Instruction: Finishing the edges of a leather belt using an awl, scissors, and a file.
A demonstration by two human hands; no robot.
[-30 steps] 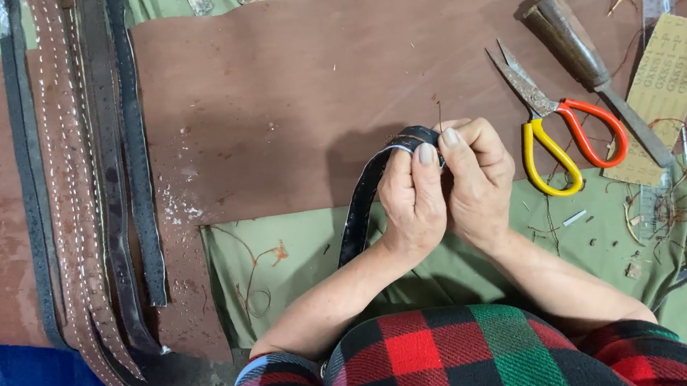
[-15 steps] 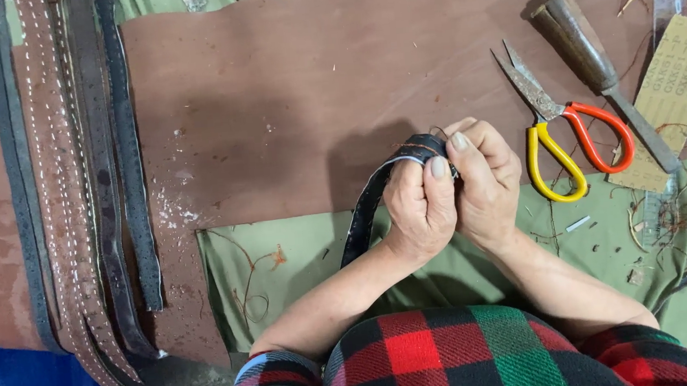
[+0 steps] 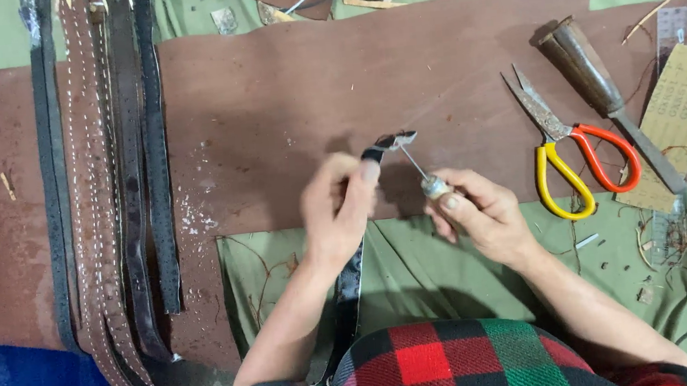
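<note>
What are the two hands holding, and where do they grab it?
The left hand pinches the dark leather strap near its end. The right hand grips an awl by its handle.

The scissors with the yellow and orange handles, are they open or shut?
Open. The scissors lie flat on the brown leather sheet, the two blades spread in a narrow V and the handle loops apart.

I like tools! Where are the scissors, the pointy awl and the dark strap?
scissors (image 3: 555,131), head view, pivot.
awl (image 3: 434,187), head view, handle tip.
dark strap (image 3: 349,286), head view, hanging middle.
</note>
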